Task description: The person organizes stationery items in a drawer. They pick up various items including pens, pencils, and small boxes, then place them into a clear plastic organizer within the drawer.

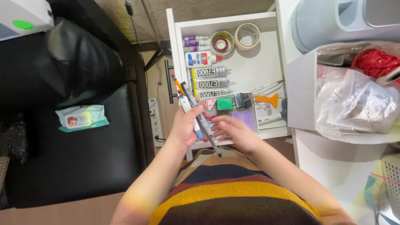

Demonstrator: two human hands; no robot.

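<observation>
Pens and pencils (192, 109) bunched upright in left hand (186, 125), grip clamped round bundle above open drawer (266, 71); right hand (233, 130) beside, fingers loose, touching lower ends, steadying.

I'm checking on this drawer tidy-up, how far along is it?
Done: glue tubes and tape rolls lie in rows in the open white drawer. In hand: the left hand holds a bundle of pens and pencils; the right hand touches it. Left: placing them.
</observation>
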